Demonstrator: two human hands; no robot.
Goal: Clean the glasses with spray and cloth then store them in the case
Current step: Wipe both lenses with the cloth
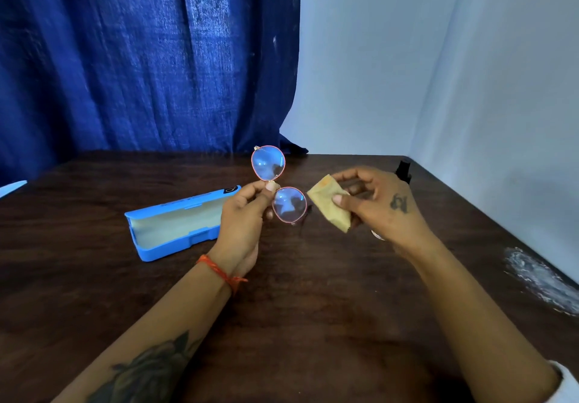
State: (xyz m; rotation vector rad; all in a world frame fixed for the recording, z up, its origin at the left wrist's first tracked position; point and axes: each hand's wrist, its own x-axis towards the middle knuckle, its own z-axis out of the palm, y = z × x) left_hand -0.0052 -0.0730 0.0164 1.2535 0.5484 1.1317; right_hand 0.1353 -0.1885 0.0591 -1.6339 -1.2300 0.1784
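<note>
My left hand (pixel 242 221) pinches the round pink-rimmed glasses (pixel 279 185) at the bridge, holding them upright above the table with one lens over the other. My right hand (pixel 380 205) grips a folded yellow cloth (pixel 330 207) just right of the lower lens, a small gap between them. The blue glasses case (pixel 175 225) lies open on the table to the left of my left hand, its pale lining showing. A black spray bottle (pixel 403 171) stands behind my right hand, mostly hidden.
The dark wooden table (pixel 297 293) meets a white wall on the right and a blue curtain (pixel 141 58) at the back. A white smear (pixel 539 277) marks the table's right edge.
</note>
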